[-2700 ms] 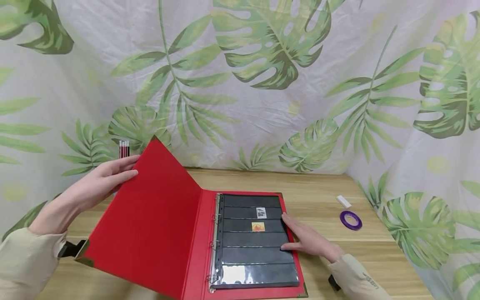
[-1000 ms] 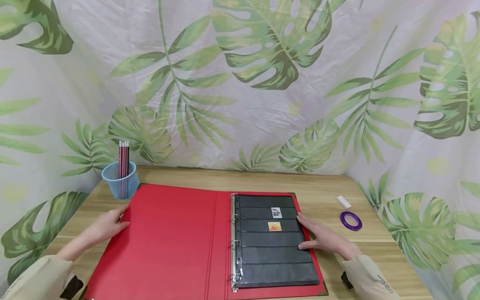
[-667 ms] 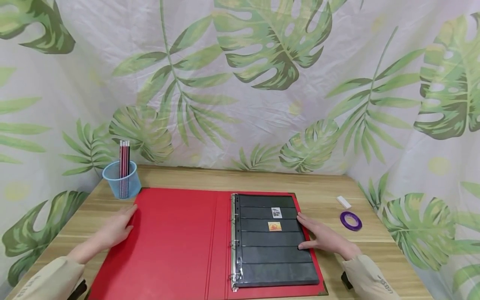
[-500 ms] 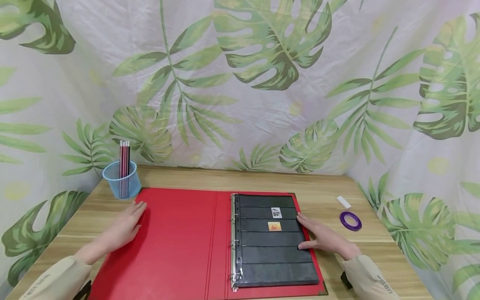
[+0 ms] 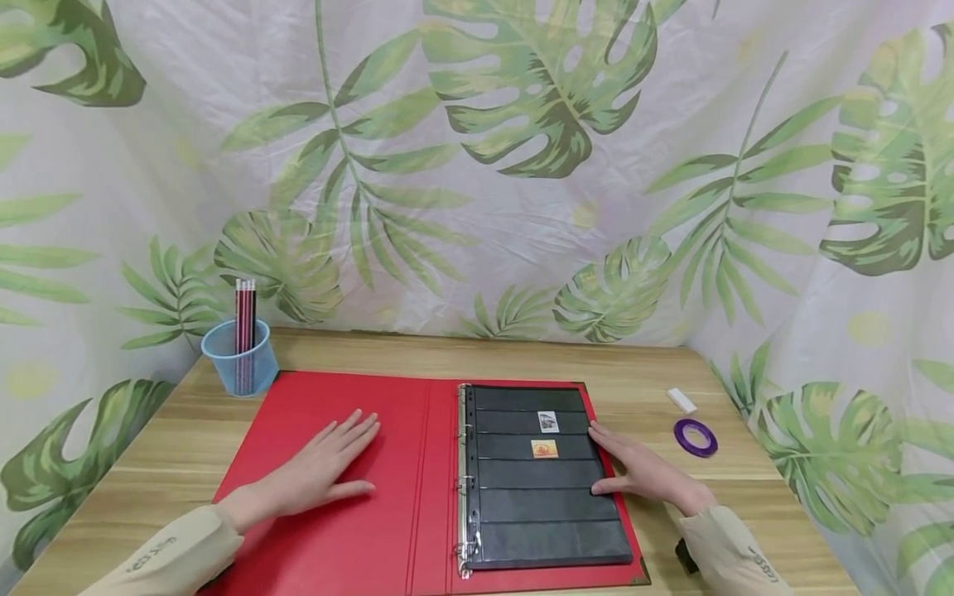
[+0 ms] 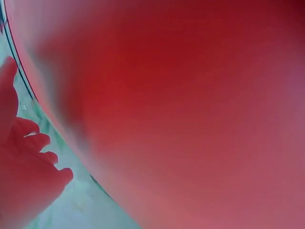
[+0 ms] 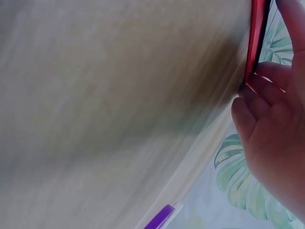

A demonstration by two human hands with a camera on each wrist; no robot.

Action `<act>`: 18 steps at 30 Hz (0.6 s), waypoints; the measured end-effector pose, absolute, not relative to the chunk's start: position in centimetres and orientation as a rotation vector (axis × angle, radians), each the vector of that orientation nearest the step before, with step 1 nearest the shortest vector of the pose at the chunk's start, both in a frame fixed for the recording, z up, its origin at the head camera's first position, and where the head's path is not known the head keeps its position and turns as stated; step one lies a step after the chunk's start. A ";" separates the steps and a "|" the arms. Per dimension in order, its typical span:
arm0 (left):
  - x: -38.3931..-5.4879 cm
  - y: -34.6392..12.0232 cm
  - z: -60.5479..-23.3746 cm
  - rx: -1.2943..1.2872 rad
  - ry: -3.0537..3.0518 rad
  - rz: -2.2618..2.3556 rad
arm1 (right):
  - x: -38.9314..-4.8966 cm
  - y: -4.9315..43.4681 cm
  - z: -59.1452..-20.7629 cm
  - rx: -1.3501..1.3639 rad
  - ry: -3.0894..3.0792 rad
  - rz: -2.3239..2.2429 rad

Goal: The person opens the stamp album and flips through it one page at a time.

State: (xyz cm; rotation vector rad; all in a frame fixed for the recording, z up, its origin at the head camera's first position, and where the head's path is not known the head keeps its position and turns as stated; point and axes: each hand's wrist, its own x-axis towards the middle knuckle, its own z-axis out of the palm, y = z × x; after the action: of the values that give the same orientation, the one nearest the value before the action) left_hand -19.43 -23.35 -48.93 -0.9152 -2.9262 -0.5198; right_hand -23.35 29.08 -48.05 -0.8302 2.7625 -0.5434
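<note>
A red ring-binder stamp album (image 5: 335, 530) lies opened out on the wooden table. Its black stock page (image 5: 547, 501) has horizontal strips and sits on metal rings at the right half. Two stamps show on it, a grey-white stamp (image 5: 548, 422) and an orange-yellow stamp (image 5: 544, 449). Over the bare inside of the left cover, my left hand (image 5: 316, 472) stretches with fingers spread and straight, holding nothing. My right hand (image 5: 641, 472) rests at the album's right edge, thumb and fingertips on the page's side; in the right wrist view its fingers (image 7: 267, 90) touch the red cover edge.
At the back left a blue mesh cup (image 5: 242, 372) holds several pencils (image 5: 245, 314), next to the cover's corner. To the right lie a white eraser-like block (image 5: 681, 401) and a purple tape roll (image 5: 696, 437). A leaf-print cloth (image 5: 492, 207) hangs behind the table.
The left cover has come down flat onto the table and my left hand has let it go, then moved right over it. Album and right hand shifted slightly right early on.
</note>
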 end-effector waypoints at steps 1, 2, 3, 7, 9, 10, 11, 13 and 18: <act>-19.5 -22.9 -49.0 -0.946 -2.935 -0.514 | -23.3 29.1 -48.1 -0.826 2.762 -0.545; -19.5 -22.5 -49.2 -0.972 -2.942 -0.495 | -23.3 29.1 -48.1 -0.821 2.762 -0.546; -19.6 -22.1 -49.3 -0.988 -2.955 -0.477 | -23.3 29.1 -48.1 -0.818 2.764 -0.545; -19.7 -21.1 -50.1 -1.040 -2.958 -0.391 | -23.4 29.0 -48.4 -0.774 2.781 -0.546; -19.7 -20.8 -50.4 -1.055 -2.958 -0.373 | -23.7 28.9 -48.6 -0.747 2.805 -0.549; -19.6 -20.7 -50.5 -1.059 -2.962 -0.374 | -23.9 28.8 -48.7 -0.731 2.820 -0.556; -19.6 -20.6 -50.6 -1.063 -2.966 -0.376 | -24.1 28.7 -48.8 -0.719 2.839 -0.566; -19.5 -20.5 -50.7 -1.066 -2.973 -0.385 | -24.8 28.6 -48.9 -0.719 2.884 -0.575; -19.5 -20.1 -50.8 -1.066 -2.990 -0.395 | -27.3 28.3 -49.0 -0.728 2.929 -0.618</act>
State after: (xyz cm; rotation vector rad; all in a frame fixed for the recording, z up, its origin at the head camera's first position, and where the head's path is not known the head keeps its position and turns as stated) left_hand -19.54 -20.12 -50.79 -1.0660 -2.9898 -0.3945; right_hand -27.34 28.32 -48.97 -0.7283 2.9294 -0.6175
